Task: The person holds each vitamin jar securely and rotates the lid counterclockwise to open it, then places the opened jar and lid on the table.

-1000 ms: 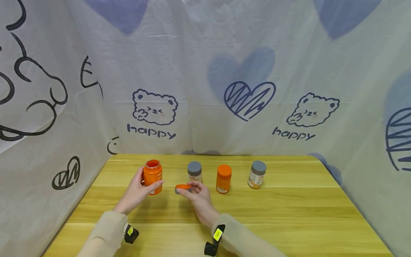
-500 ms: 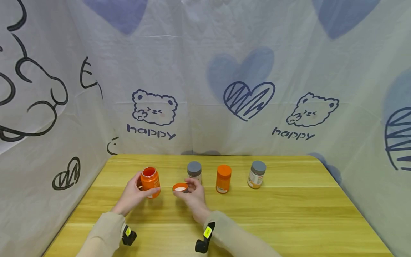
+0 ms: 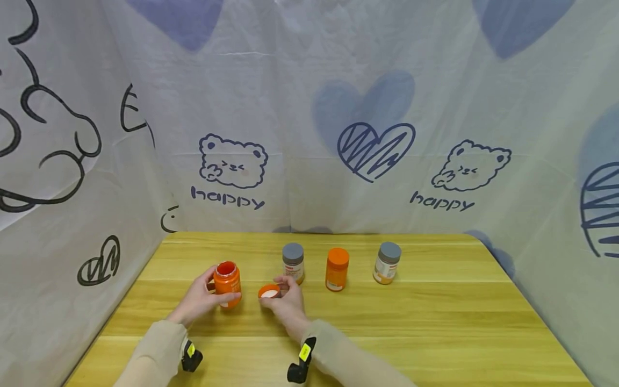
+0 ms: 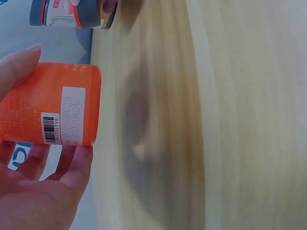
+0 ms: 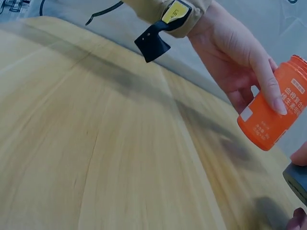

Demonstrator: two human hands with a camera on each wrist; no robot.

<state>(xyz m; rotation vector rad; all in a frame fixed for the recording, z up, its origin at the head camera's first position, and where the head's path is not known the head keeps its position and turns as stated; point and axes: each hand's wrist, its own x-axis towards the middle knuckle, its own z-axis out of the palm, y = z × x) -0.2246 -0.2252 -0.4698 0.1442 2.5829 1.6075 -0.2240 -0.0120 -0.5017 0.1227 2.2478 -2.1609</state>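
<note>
My left hand grips an uncapped orange pill bottle, its mouth upward. The left wrist view shows the bottle's barcode and white date label, with fingers below it and the thumb above. Close by on the right, my right hand pinches a bottle cap by its edge, inside facing up. The cap is grey outside, with an orange rim and a white liner. In the right wrist view the bottle is tilted and held off the table, and only part of the grey cap shows.
Behind my right hand stands a grey-capped bottle. To its right are an orange bottle with its cap on and another grey-capped bottle. All rest on the wooden table, before a patterned cloth backdrop.
Both hands have moved down toward the table, the right one also slightly left. The bottle came lower, and the cap has turned so its white inside faces up.
</note>
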